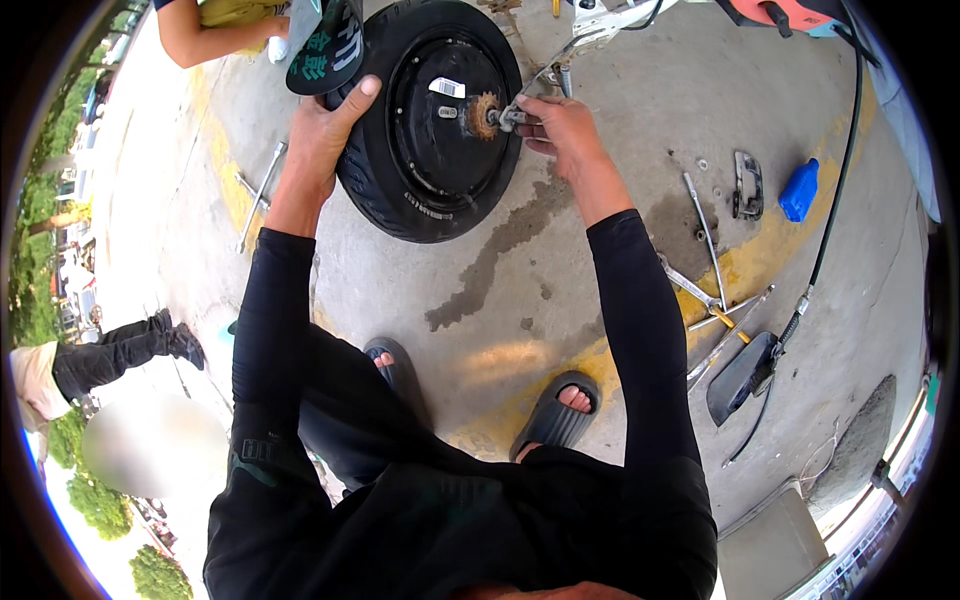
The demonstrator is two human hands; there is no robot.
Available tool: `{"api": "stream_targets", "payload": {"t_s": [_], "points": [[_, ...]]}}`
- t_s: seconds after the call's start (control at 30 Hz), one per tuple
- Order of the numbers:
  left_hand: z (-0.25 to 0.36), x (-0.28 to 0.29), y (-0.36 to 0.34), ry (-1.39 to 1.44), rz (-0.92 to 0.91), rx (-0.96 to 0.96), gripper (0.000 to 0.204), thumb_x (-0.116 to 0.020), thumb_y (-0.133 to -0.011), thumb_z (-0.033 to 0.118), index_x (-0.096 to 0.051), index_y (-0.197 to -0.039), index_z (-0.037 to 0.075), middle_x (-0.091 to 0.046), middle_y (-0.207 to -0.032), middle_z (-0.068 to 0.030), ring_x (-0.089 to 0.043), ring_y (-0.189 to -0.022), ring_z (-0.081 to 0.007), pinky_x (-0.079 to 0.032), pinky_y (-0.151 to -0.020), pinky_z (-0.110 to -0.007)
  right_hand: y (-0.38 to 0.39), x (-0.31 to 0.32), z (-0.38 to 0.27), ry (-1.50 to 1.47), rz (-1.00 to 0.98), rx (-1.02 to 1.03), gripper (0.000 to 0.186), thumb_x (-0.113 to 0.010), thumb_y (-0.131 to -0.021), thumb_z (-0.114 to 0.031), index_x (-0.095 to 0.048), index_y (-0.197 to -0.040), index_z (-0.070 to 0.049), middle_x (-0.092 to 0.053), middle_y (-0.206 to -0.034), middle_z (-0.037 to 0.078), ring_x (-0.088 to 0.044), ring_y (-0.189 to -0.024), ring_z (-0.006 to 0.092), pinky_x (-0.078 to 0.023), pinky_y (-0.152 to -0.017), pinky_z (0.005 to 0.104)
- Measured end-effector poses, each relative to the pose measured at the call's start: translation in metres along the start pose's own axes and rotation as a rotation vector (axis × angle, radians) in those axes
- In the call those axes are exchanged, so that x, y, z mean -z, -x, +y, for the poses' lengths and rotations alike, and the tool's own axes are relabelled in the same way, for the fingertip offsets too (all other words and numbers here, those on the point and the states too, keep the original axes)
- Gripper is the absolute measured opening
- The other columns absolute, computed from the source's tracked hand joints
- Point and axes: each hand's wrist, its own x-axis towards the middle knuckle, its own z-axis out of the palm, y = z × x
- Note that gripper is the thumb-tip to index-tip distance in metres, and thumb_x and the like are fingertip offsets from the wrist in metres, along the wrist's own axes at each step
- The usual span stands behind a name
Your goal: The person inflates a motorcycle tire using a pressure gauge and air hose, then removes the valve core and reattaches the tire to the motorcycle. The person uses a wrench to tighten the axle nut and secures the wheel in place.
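Observation:
A wheel (430,175) with a thick black tyre and a black hub stands tilted over the concrete. A rusty sprocket (484,116) sits on its axle, and a white label is stuck to the hub. My left hand (325,135) grips the tyre's left side, thumb on top, the other fingers partly hidden. At the axle end, my right hand (560,130) pinches a small metal fitting (510,119); a dark cable runs up from near there toward a white frame (605,25). Another person's arm (215,40) and dark cap (325,55) are just beyond the wheel.
At right lie a long-handled wrench (705,235), other wrenches (690,283), a metal bracket (747,185), a blue bottle (799,190) and a mirror (740,380) on a black cable. A cross-shaped wrench (262,190) lies left. A person's leg (120,355) shows far left.

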Motion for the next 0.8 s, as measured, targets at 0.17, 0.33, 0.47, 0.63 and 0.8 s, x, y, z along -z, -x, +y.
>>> {"api": "stream_targets", "payload": {"t_s": [0.17,0.33,0.47,0.63,0.8], "points": [[0.005,-0.005,0.006,-0.092,-0.072,-0.036,0.061,-0.085,-0.081,0.024,-0.061,-0.128,-0.005,-0.069,-0.120,-0.0106,-0.067,-0.105,-0.0183,-0.053,-0.095,-0.029,-0.008,-0.004,-0.005,-0.007,0.024,-0.088,0.023,-0.075,-0.092,-0.027,-0.070,-0.101,-0.007,-0.072,-0.093,0.003,-0.067,-0.082,0.0163,-0.055,-0.076,0.0366],[0.012,-0.012,-0.012,-0.096,-0.091,-0.134,0.050,-0.084,-0.080,0.020,-0.066,-0.120,-0.005,-0.072,-0.108,-0.0082,-0.068,-0.092,-0.0156,-0.055,-0.086,-0.029,-0.015,-0.016,-0.003,0.009,0.088,-0.020,0.024,-0.073,-0.094,-0.026,-0.070,-0.105,-0.004,-0.071,-0.100,0.006,-0.067,-0.085,0.0188,-0.056,-0.079,0.0374],[0.009,-0.009,-0.014,-0.107,-0.056,-0.204,0.048,-0.083,-0.080,0.021,-0.067,-0.117,-0.005,-0.073,-0.108,-0.0077,-0.069,-0.093,-0.0159,-0.055,-0.085,-0.030,0.014,-0.008,0.011,0.128,0.058,0.211,0.031,-0.074,-0.094,-0.023,-0.070,-0.115,0.000,-0.072,-0.105,0.007,-0.067,-0.092,0.0160,-0.054,-0.080,0.0325],[0.010,-0.008,-0.020,-0.233,-0.055,-0.251,0.053,-0.085,-0.080,0.027,-0.067,-0.118,-0.004,-0.071,-0.111,-0.0097,-0.068,-0.100,-0.0202,-0.054,-0.089,-0.031,0.025,-0.010,0.034,0.304,0.089,0.554,0.039,-0.078,-0.090,-0.017,-0.069,-0.118,0.008,-0.075,-0.092,0.010,-0.068,-0.080,0.0131,-0.054,-0.074,0.0283],[0.008,-0.010,-0.035,-0.349,-0.066,-0.333,0.068,-0.087,-0.078,0.034,-0.062,-0.129,-0.003,-0.069,-0.122,-0.0125,-0.067,-0.110,-0.0242,-0.051,-0.097,-0.031,0.007,-0.004,0.027,0.518,0.122,0.545,0.029,-0.079,-0.088,-0.018,-0.073,-0.105,0.005,-0.074,-0.080,0.009,-0.066,-0.072,0.0119,-0.052,-0.068,0.0295]]}}
